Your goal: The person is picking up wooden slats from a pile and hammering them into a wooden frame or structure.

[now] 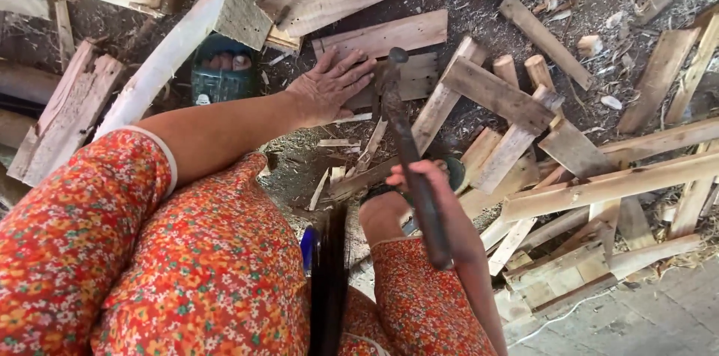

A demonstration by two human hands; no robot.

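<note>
Evidently mid-job: left hand spread flat, pressing a short board against the ground; right hand clenched round a dark hammer, head hovering by that board. Scattered planks everywhere, nothing visibly finished yet.

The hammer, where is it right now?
In the head view, the hammer is near the middle, held in the right hand, its head beside the left hand pressed flat on a wooden plank.
</note>
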